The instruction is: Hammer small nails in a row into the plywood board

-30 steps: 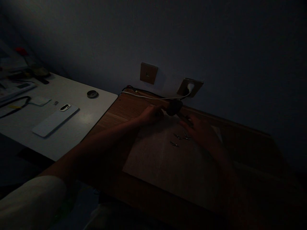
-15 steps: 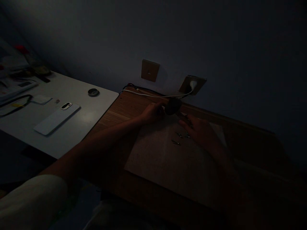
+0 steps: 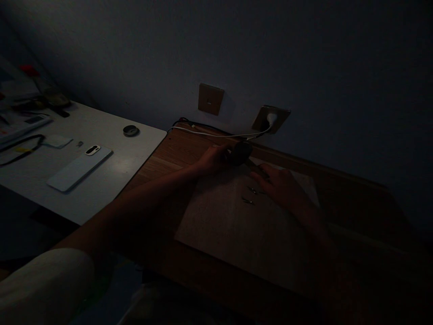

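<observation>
At the near left, a pale sleeve (image 3: pixel 47 277) is noted. A board (image 3: pixel 230 230) is laid on the wooden table (image 3: pixel 172 155), well inside its near edge. On the board, small metal pieces (image 3: pixel 248 201) are found in loose order, one partly covered by the right hand (image 3: pixel 275 183). To the left, a white table (image 3: pixel 98 124) is occupied by a phone (image 3: pixel 79 169), a round container (image 3: pixel 131 131) near its far right corner, and a looped black cord (image 3: pixel 39 141) towards its left side. The handle of a dark-headed tool (image 3: pixel 241 153) is gripped by the bent fingers of the right hand; the tool's head is positioned over the board's far edge. The left hand (image 3: pixel 214 159) is placed beside the head, fingers curled; whether contact is made cannot be determined. Behind the head, the table's far edge is crowded by a white cable (image 3: pixel 216 135), connected at a wall socket (image 3: pixel 281 121).
</observation>
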{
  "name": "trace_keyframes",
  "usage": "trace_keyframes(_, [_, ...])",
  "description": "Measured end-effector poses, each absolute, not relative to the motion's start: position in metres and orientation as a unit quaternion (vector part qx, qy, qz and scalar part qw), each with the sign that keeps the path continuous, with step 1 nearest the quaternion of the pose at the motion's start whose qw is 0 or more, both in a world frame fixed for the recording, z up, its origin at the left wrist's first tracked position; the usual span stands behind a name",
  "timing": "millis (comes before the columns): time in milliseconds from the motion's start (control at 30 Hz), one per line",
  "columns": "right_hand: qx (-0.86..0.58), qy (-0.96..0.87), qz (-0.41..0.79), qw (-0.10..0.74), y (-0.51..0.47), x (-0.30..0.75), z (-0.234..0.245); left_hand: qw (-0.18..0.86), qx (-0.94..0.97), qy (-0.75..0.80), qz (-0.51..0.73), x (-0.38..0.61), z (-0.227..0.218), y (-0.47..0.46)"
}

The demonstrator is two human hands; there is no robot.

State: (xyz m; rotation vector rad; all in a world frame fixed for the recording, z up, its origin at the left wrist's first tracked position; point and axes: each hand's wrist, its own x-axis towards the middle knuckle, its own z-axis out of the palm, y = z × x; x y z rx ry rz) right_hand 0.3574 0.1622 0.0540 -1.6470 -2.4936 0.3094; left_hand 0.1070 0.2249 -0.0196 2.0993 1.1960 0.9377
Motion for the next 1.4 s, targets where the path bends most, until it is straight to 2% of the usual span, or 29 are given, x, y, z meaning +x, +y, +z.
trace_keyframes(467, [-0.559, -0.821, 0.101, 0.055, 0.1618, 0.3557, 0.0559, 0.255, 0.782, 0.442, 0.358, 0.1045, -0.0280, 0.2300])
trace_keyframes(1400, [-0.549, -0.824, 0.113, 0.084, 0.1617, 0.3596, 0.0547, 0.249, 0.795, 0.434, 0.344, 0.1031, -0.0226, 0.2287])
